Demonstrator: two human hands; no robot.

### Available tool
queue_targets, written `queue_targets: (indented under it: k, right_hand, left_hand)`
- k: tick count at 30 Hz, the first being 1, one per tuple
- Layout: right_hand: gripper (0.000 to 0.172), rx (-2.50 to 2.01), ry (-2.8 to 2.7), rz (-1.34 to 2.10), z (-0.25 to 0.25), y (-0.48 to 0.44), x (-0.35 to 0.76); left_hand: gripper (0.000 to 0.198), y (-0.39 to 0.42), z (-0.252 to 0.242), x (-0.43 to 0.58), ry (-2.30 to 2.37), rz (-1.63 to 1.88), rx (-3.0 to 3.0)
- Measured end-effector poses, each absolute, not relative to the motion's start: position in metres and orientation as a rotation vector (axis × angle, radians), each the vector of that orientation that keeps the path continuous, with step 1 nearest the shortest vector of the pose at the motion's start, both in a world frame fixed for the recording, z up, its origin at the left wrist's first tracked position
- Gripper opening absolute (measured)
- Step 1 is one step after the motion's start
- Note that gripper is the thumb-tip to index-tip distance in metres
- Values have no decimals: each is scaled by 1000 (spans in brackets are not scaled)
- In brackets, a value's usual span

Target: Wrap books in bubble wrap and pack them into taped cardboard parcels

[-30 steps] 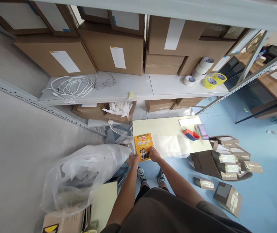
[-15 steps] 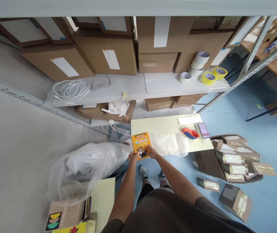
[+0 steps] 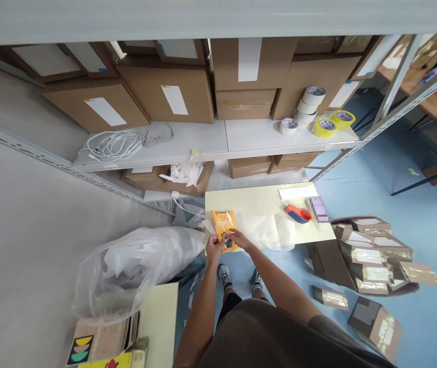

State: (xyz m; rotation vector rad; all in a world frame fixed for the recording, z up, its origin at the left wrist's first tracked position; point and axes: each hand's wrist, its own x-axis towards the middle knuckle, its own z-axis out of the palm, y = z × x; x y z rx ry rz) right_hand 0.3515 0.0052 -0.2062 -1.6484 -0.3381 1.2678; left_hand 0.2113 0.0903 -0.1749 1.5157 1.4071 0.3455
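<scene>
An orange book (image 3: 224, 220) with a printed picture on its cover is held at the near left end of the pale yellow table (image 3: 249, 198). My left hand (image 3: 214, 248) is closed on its lower left corner. My right hand (image 3: 238, 238) grips it from the right, fingers over the lower part of the cover. The book looks tilted, its cover narrowed in view. Just right of it, a white translucent sheet (image 3: 266, 231) is spread on the table. Farther right lie a red and blue tool (image 3: 298, 213), perhaps a tape dispenser, and a blurred purple item (image 3: 318, 209).
A large clear plastic bag (image 3: 145, 260) bulges at the left. The grey shelf (image 3: 199, 138) ahead bears cartons, a coiled white cable (image 3: 116, 145), glasses and tape rolls (image 3: 325, 127). An open carton of taped parcels (image 3: 371, 255) stands on the floor at right.
The book has turned, so its cover looks narrower. My left hand has moved slightly right and up at its corner, and my right hand has shifted a little left. The view has shifted slightly.
</scene>
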Motion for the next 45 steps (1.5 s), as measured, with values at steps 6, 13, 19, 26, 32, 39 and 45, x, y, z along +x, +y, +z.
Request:
queue_targets:
  k: [6,13,19,26,32,39,45]
  right_hand:
    - [62,-1483,-208,1138,-182,-13,362]
    - [27,-1848,-239,827,-189,-62,409]
    - [15,-2308,-207,840,-215,-79,434]
    - [50,-2462,-355,695,-218,-104,438]
    - [79,-2257,-600,999,-231,-107,409]
    - [80,-2084,-509,1099,-236,-112,411]
    - [80,-1963,-480,1085,-233,-110,416]
  left_hand:
    - [34,44,-149,253,1104,319,1712]
    - [46,35,-172,285,842,179,1544]
    - [47,34,-196,298,1058,-35,2108]
    - [58,12,-204,307,1247,-159,2245]
    - [67,24,-211,313,1523,-116,1847]
    - [11,51,-216,313,1349,-243,1668]
    - [10,49,-214,300,1252,-67,1618]
